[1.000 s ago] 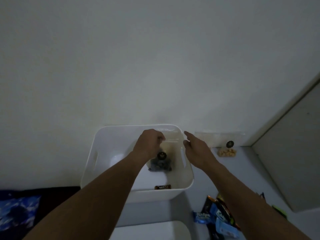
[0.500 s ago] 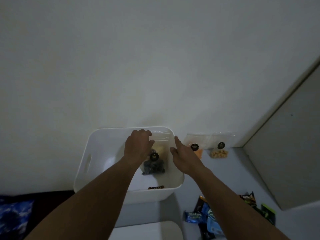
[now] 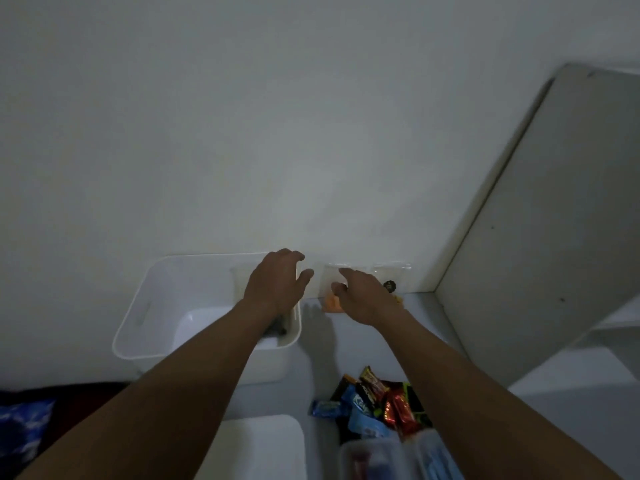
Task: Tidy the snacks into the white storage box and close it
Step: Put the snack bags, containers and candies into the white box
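Left hand [image 3: 275, 284] has let go over the white storage box [image 3: 145, 306], fingers spread and empty, while the open right hand [image 3: 363, 297] now reaches the clear snack bag [image 3: 330, 289] just beyond its fingertips, next to go in.

Both my forearms are bare from the bottom edge up to the wrists, with no sleeve, watch, band or ring that I can make out. My left hand [image 3: 277, 282] and my right hand [image 3: 363, 296] are ungloved, seen from the back, nails too dim to tell.
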`<state>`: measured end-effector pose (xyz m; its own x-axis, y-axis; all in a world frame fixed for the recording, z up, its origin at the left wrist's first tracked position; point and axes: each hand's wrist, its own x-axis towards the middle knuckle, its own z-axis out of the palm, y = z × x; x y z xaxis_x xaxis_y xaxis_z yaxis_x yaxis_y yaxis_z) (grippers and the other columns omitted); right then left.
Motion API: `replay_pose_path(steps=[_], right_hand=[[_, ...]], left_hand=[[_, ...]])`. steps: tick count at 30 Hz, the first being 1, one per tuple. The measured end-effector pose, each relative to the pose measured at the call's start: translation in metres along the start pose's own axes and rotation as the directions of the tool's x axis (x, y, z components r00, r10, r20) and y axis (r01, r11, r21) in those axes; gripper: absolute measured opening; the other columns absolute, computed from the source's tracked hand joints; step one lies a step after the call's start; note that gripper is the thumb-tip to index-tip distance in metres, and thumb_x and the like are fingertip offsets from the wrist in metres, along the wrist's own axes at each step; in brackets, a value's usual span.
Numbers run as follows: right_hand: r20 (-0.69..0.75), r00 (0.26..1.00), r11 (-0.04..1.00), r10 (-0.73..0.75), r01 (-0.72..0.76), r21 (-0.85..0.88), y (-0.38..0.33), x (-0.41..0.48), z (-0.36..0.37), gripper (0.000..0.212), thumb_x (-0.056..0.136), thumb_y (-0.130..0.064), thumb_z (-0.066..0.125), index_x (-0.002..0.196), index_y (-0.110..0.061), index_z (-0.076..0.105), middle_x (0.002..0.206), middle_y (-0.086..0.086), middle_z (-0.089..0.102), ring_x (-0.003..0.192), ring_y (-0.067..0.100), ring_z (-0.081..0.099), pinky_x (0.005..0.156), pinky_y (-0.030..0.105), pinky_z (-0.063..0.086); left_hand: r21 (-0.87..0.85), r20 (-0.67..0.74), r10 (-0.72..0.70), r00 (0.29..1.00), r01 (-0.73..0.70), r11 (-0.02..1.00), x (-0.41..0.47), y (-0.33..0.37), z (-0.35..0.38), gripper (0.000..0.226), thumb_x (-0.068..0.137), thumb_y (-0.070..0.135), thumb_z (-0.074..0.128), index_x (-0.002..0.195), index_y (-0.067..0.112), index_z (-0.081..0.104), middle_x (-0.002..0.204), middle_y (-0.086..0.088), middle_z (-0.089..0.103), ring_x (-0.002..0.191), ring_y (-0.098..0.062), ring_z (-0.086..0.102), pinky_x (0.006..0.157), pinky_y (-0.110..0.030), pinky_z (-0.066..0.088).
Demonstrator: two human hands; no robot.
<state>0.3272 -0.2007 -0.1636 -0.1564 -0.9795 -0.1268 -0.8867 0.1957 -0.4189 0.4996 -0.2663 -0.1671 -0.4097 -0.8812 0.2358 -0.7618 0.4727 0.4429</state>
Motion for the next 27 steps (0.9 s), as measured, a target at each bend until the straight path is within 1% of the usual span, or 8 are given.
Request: replay_pose_path(steps=[5, 9, 13, 16, 20, 23, 25, 27], right_hand=[[-0.004, 1.000, 0.999, -0.020, 0.020, -0.034, 0.048, -0.027, -0.030, 0.050, 0.103, -0.036, 0.041, 0.142, -0.006, 0.042, 0.145, 0.014, 0.049, 0.134, 0.030, 0.044, 0.107, 0.040, 0.038], [-0.013, 1.000, 1.000, -0.011, 0.011, -0.004, 0.091, -0.032, -0.041, 0.055, 0.101, -0.036, 0.046, 0.148, -0.008, 0.035, 0.147, 0.014, 0.047, 0.135, 0.029, 0.043, 0.108, 0.039, 0.039], [-0.028, 0.999, 0.999, 0.023, -0.022, 0.024, 0.134, -0.022, -0.042, 0.060, 0.100, -0.034, 0.048, 0.151, -0.008, 0.030, 0.150, 0.014, 0.043, 0.137, 0.029, 0.041, 0.107, 0.036, 0.037], [-0.082, 0.994, 0.994, 0.067, -0.059, 0.095, 0.164, -0.006, -0.034, 0.059, 0.098, -0.030, 0.053, 0.148, -0.008, 0.033, 0.145, 0.014, 0.048, 0.132, 0.029, 0.046, 0.103, 0.035, 0.041], [-0.145, 0.970, 0.947, 0.194, -0.146, 0.287, 0.198, 0.031, -0.011, 0.049, 0.095, -0.023, 0.059, 0.138, -0.006, 0.043, 0.132, 0.015, 0.059, 0.117, 0.030, 0.058, 0.090, 0.030, 0.045], [-0.183, 0.927, 0.865, 0.328, -0.217, 0.453, 0.217, 0.064, 0.009, 0.054, 0.094, -0.026, 0.063, 0.140, -0.009, 0.041, 0.133, 0.016, 0.058, 0.118, 0.030, 0.058, 0.087, 0.027, 0.042], [-0.208, 0.895, 0.800, 0.394, -0.223, 0.557, 0.224, 0.083, 0.019, 0.050, 0.092, -0.026, 0.066, 0.135, -0.012, 0.044, 0.129, 0.014, 0.059, 0.114, 0.029, 0.059, 0.082, 0.025, 0.040], [-0.222, 0.879, 0.752, 0.423, -0.204, 0.627, 0.231, 0.098, 0.027, 0.044, 0.090, -0.025, 0.069, 0.127, -0.014, 0.047, 0.122, 0.010, 0.060, 0.107, 0.026, 0.059, 0.081, 0.026, 0.042]], left_hand=[[0.003, 0.012, -0.004, 1.000, 0.004, 1.000, -0.019, 0.058, 0.013, 0.046, 0.096, 0.042, 0.052, 0.133, 0.015, 0.054, 0.134, -0.004, 0.057, 0.126, -0.023, 0.049, 0.104, -0.039, 0.041], [-0.001, 0.046, -0.029, 0.999, 0.029, 1.000, -0.024, 0.091, 0.037, 0.048, 0.095, 0.042, 0.053, 0.134, 0.014, 0.052, 0.132, -0.006, 0.058, 0.123, -0.025, 0.050, 0.100, -0.040, 0.044], [-0.042, 0.074, -0.127, 0.989, 0.131, 0.991, -0.015, 0.101, 0.070, 0.055, 0.092, 0.043, 0.057, 0.137, 0.014, 0.047, 0.135, -0.008, 0.055, 0.124, -0.027, 0.050, 0.100, -0.039, 0.044], [-0.082, 0.051, -0.240, 0.969, 0.244, 0.966, -0.001, 0.092, 0.099, 0.058, 0.091, 0.045, 0.059, 0.137, 0.012, 0.047, 0.133, -0.009, 0.057, 0.121, -0.027, 0.053, 0.098, -0.037, 0.044], [-0.205, 0.039, -0.423, 0.905, 0.421, 0.883, 0.026, 0.072, 0.142, 0.066, 0.089, 0.043, 0.062, 0.141, 0.007, 0.043, 0.135, -0.014, 0.057, 0.122, -0.030, 0.055, 0.099, -0.037, 0.044], [-0.317, 0.052, -0.560, 0.827, 0.545, 0.776, 0.050, 0.058, 0.175, 0.073, 0.086, 0.041, 0.067, 0.143, 0.005, 0.039, 0.135, -0.016, 0.056, 0.123, -0.032, 0.054, 0.099, -0.039, 0.044], [-0.401, 0.048, -0.632, 0.774, 0.594, 0.697, 0.063, 0.051, 0.193, 0.076, 0.081, 0.036, 0.073, 0.142, 0.005, 0.038, 0.133, -0.016, 0.057, 0.119, -0.033, 0.055, 0.096, -0.039, 0.046], [-0.482, 0.050, -0.694, 0.718, 0.626, 0.613, 0.075, 0.047, 0.205, 0.078, 0.078, 0.026, 0.077, 0.141, 0.007, 0.037, 0.132, -0.016, 0.057, 0.116, -0.034, 0.057, 0.092, -0.036, 0.045]])
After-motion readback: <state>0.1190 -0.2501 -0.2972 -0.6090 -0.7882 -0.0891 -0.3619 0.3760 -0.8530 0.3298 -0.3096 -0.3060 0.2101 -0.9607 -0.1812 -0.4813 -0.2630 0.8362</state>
